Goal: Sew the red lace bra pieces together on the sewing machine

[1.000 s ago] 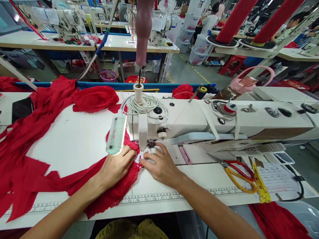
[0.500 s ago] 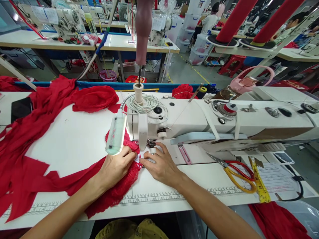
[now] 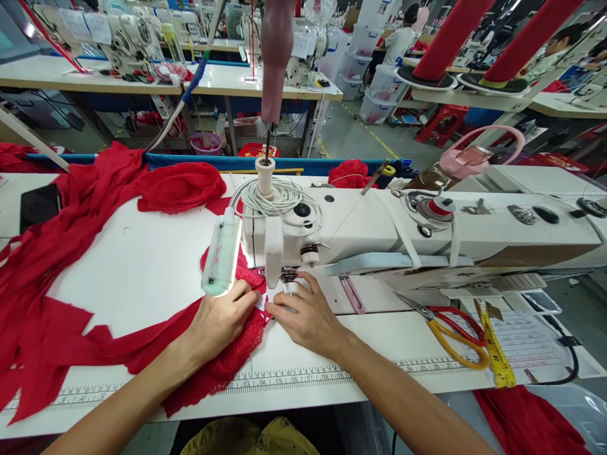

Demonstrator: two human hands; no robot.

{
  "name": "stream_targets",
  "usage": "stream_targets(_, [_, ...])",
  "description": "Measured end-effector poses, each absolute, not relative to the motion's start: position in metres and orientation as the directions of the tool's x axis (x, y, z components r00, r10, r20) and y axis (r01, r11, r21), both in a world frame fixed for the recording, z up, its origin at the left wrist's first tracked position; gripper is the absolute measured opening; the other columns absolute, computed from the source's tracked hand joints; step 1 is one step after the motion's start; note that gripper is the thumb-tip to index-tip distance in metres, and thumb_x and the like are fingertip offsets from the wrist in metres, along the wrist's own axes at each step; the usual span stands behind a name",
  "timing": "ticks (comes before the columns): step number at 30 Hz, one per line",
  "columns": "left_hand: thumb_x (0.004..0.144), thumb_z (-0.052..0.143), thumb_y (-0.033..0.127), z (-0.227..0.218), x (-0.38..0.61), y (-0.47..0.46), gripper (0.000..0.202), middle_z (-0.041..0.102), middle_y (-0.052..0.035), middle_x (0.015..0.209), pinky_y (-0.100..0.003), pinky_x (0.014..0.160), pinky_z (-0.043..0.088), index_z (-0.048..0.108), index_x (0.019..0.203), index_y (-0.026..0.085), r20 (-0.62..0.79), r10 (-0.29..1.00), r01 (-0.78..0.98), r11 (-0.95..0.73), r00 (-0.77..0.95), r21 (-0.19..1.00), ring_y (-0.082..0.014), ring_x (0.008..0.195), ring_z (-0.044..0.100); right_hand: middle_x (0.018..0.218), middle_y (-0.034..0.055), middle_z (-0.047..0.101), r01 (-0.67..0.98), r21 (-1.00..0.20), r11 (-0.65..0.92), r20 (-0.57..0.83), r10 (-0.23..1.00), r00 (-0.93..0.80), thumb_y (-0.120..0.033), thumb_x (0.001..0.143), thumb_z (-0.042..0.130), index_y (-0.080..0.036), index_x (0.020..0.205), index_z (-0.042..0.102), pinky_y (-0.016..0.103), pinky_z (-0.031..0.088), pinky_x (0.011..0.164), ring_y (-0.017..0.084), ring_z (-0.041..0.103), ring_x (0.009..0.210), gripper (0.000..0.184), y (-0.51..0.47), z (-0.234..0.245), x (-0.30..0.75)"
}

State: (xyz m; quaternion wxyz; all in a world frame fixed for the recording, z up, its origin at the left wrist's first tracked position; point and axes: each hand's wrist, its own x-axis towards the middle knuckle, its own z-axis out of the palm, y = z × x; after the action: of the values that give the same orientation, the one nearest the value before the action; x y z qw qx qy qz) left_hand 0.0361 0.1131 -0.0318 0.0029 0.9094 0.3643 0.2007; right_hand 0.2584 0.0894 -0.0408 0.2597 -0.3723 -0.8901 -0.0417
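Observation:
A white sewing machine (image 3: 379, 237) stands across the white table (image 3: 142, 265). Red lace fabric (image 3: 222, 363) lies under its needle head and trails off to the left. My left hand (image 3: 220, 319) rests on the lace just left of the presser foot, fingers curled and pressing the cloth down. My right hand (image 3: 306, 316) lies on the table just right of the foot, fingertips pinched at the edge of the lace beside a small white tag. A pale green lamp (image 3: 220, 256) hangs over my left hand.
Red cloth pieces (image 3: 52, 272) spread over the left of the table. Yellow-and-red scissors (image 3: 453, 328) and a yellow tape measure (image 3: 496, 347) lie at right. A pink bottle (image 3: 462, 158) stands behind the machine. Red thread cones (image 3: 446, 38) rise above. Another person sits far back.

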Motion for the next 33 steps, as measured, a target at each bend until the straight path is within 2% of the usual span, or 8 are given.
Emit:
stream_targets(7, [0.094, 0.044, 0.007, -0.0303, 0.0376, 0.1132, 0.025, 0.061, -0.0050, 0.084, -0.031, 0.069, 0.039, 0.066, 0.090, 0.017, 0.369, 0.649, 0.658, -0.744, 0.666, 0.120, -0.0175, 0.073, 0.050, 0.088, 0.0022, 0.069, 0.686, -0.169, 0.708, 0.485, 0.665, -0.567, -0.013, 0.094, 0.054, -0.022, 0.105, 0.070, 0.045, 0.028, 0.107, 0.018, 0.052, 0.086, 0.021, 0.0908, -0.0415, 0.2601])
stream_targets(10, [0.094, 0.044, 0.005, -0.0302, 0.0379, 0.1129, 0.026, 0.063, -0.0055, 0.085, -0.032, 0.071, 0.040, 0.067, 0.089, 0.017, 0.355, 0.645, 0.662, -0.744, 0.677, 0.090, -0.0182, 0.075, 0.052, 0.091, 0.0051, 0.067, 0.711, -0.193, 0.676, 0.477, 0.698, -0.534, -0.009, 0.092, 0.051, -0.020, 0.114, 0.069, 0.046, 0.031, 0.105, 0.020, 0.052, 0.089, 0.030, 0.0926, -0.0423, 0.2597])
stream_targets(13, [0.094, 0.043, 0.006, -0.0307, 0.0370, 0.1121, 0.027, 0.064, -0.0060, 0.087, -0.032, 0.072, 0.041, 0.067, 0.091, 0.018, 0.329, 0.657, 0.672, -0.736, 0.679, 0.081, -0.0183, 0.078, 0.054, 0.094, 0.0060, 0.065, 0.732, -0.156, 0.663, 0.420, 0.715, -0.558, -0.004, 0.088, 0.052, -0.021, 0.121, 0.067, 0.047, 0.030, 0.106, 0.022, 0.051, 0.091, 0.040, 0.0940, -0.0435, 0.2574])
stream_targets(19, [0.095, 0.045, 0.007, -0.0303, 0.0359, 0.1093, 0.024, 0.066, -0.0074, 0.089, -0.034, 0.071, 0.043, 0.067, 0.099, 0.015, 0.336, 0.646, 0.669, -0.741, 0.685, 0.060, -0.0205, 0.080, 0.057, 0.091, 0.0067, 0.064, 0.751, -0.150, 0.643, 0.403, 0.733, -0.548, -0.002, 0.083, 0.054, -0.021, 0.115, 0.069, 0.045, 0.030, 0.106, 0.023, 0.050, 0.091, 0.040, 0.0950, -0.0454, 0.2564])
stream_targets(22, [0.095, 0.047, 0.008, -0.0298, 0.0358, 0.1085, 0.023, 0.066, -0.0076, 0.089, -0.034, 0.071, 0.044, 0.068, 0.098, 0.015, 0.344, 0.654, 0.669, -0.738, 0.674, 0.089, -0.0208, 0.080, 0.058, 0.091, 0.0057, 0.065, 0.727, -0.167, 0.666, 0.437, 0.711, -0.551, -0.003, 0.081, 0.053, -0.021, 0.108, 0.070, 0.045, 0.030, 0.105, 0.022, 0.051, 0.088, 0.037, 0.0933, -0.0426, 0.2584])
stream_targets(25, [0.097, 0.046, 0.010, -0.0296, 0.0349, 0.1085, 0.022, 0.067, -0.0072, 0.091, -0.034, 0.072, 0.045, 0.068, 0.099, 0.016, 0.348, 0.672, 0.661, -0.731, 0.654, 0.169, -0.0207, 0.080, 0.059, 0.095, 0.0037, 0.068, 0.644, -0.162, 0.748, 0.470, 0.632, -0.616, -0.006, 0.079, 0.054, -0.020, 0.106, 0.069, 0.047, 0.025, 0.108, 0.019, 0.052, 0.084, 0.034, 0.0905, -0.0381, 0.2591])
stream_targets(29, [0.099, 0.048, 0.017, -0.0282, 0.0357, 0.1101, 0.019, 0.069, -0.0059, 0.093, -0.033, 0.076, 0.046, 0.067, 0.103, 0.018, 0.349, 0.719, 0.659, -0.693, 0.601, 0.292, -0.0200, 0.081, 0.061, 0.102, 0.0039, 0.070, 0.596, -0.148, 0.789, 0.520, 0.575, -0.632, -0.019, 0.089, 0.057, -0.018, 0.105, 0.068, 0.046, 0.024, 0.107, 0.019, 0.055, 0.085, 0.019, 0.0898, -0.0356, 0.2579])
stream_targets(33, [0.098, 0.053, 0.024, -0.0268, 0.0412, 0.1127, 0.016, 0.068, -0.0051, 0.086, -0.033, 0.072, 0.046, 0.067, 0.094, 0.017, 0.339, 0.760, 0.702, -0.646, 0.554, 0.300, -0.0205, 0.077, 0.061, 0.098, 0.0030, 0.071, 0.612, -0.132, 0.780, 0.515, 0.581, -0.630, -0.019, 0.095, 0.055, -0.019, 0.103, 0.068, 0.041, 0.028, 0.102, 0.017, 0.055, 0.085, 0.016, 0.0916, -0.0370, 0.2572])
